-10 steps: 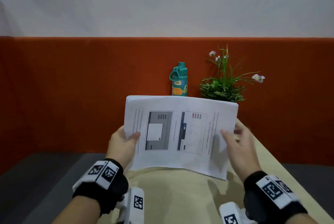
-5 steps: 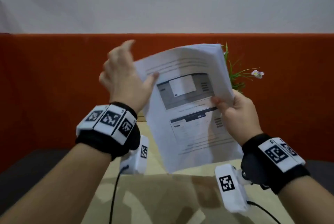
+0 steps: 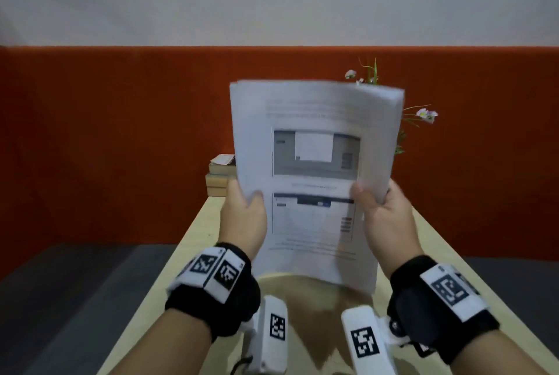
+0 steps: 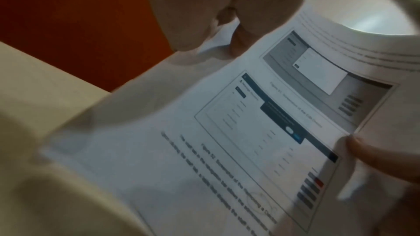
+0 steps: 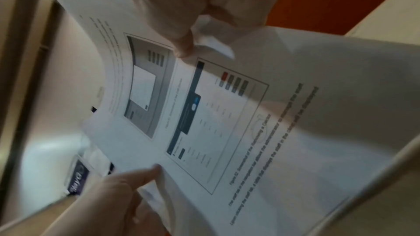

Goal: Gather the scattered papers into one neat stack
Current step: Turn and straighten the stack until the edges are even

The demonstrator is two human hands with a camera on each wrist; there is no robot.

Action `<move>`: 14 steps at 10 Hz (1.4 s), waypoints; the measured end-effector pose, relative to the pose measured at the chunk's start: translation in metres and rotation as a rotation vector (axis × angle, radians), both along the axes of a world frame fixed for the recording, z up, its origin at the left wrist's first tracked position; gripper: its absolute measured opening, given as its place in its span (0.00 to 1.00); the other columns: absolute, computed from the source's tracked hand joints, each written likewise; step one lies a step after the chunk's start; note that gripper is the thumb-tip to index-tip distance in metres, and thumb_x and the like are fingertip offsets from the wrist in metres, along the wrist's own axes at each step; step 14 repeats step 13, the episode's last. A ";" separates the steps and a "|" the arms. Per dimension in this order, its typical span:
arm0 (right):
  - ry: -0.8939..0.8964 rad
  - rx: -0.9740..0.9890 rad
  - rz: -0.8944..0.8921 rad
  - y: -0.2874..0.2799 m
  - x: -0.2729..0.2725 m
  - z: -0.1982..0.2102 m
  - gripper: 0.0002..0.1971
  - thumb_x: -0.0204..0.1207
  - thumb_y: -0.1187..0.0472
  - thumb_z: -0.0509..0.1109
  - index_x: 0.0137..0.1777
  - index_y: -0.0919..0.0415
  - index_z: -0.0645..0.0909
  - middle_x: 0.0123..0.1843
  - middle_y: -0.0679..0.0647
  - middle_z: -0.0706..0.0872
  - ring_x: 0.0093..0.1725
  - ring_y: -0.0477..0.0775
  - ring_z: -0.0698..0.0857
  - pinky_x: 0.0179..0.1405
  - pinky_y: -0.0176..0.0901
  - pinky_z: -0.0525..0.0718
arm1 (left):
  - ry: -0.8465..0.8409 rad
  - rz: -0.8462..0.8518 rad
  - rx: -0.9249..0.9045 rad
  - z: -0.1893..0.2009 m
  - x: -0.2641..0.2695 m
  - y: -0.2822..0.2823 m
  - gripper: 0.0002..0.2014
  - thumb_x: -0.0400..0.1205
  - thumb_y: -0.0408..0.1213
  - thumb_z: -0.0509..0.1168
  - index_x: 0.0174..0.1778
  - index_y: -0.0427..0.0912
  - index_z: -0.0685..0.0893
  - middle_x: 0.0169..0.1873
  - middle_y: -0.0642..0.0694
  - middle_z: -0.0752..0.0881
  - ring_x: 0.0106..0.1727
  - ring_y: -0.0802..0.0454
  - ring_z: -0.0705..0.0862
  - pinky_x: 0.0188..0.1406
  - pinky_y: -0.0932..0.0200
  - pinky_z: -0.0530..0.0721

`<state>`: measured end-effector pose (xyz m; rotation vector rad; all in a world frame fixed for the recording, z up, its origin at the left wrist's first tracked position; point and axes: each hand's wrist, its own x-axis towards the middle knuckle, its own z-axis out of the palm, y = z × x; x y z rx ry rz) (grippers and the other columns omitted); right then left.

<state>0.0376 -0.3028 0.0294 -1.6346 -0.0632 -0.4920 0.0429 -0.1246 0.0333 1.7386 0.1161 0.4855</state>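
Note:
A stack of printed papers (image 3: 314, 169) stands upright in portrait, lifted above the beige table (image 3: 193, 238). The top sheet shows two screenshots and some lines of text. My left hand (image 3: 243, 211) grips the stack's left edge, thumb on the front. On the right edge my right hand (image 3: 382, 211) grips it the same way. The left wrist view shows the papers (image 4: 227, 141) with my right thumb at their far edge. In the right wrist view the papers (image 5: 250, 114) curve, pinched under my right thumb. The stack's bottom edge hangs just above the tabletop.
A small pile of books (image 3: 220, 175) lies at the table's far left end, against the orange partition (image 3: 121, 139). A flowering plant (image 3: 420, 114) shows behind the papers at the far right. Dark floor lies on both sides of the narrow table.
The stack went from landscape to portrait and now stands straight. My left hand, off the stack and raised half a second ago, has come down and gripped the left edge.

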 end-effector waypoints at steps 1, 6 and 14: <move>0.224 -0.112 0.037 -0.002 0.004 -0.027 0.15 0.83 0.62 0.58 0.66 0.50 0.76 0.59 0.52 0.87 0.59 0.57 0.85 0.58 0.53 0.82 | 0.255 -0.078 0.199 -0.027 -0.004 0.004 0.13 0.83 0.26 0.50 0.61 0.40 0.70 0.56 0.40 0.81 0.52 0.43 0.78 0.50 0.56 0.74; 0.473 -0.595 -0.060 -0.024 -0.037 -0.037 0.22 0.74 0.64 0.73 0.68 0.51 0.75 0.38 0.53 0.84 0.38 0.50 0.84 0.28 0.40 0.75 | 0.348 -0.213 0.466 -0.035 -0.056 0.050 0.35 0.76 0.27 0.66 0.77 0.61 0.69 0.47 0.31 0.89 0.48 0.37 0.88 0.51 0.46 0.86; 0.879 -0.901 0.040 -0.039 -0.043 -0.048 0.27 0.75 0.54 0.71 0.71 0.69 0.77 0.62 0.63 0.86 0.60 0.63 0.86 0.52 0.46 0.82 | 0.736 -0.286 0.582 -0.063 -0.048 0.042 0.13 0.75 0.42 0.69 0.49 0.37 0.84 0.42 0.42 0.84 0.41 0.44 0.81 0.30 0.63 0.75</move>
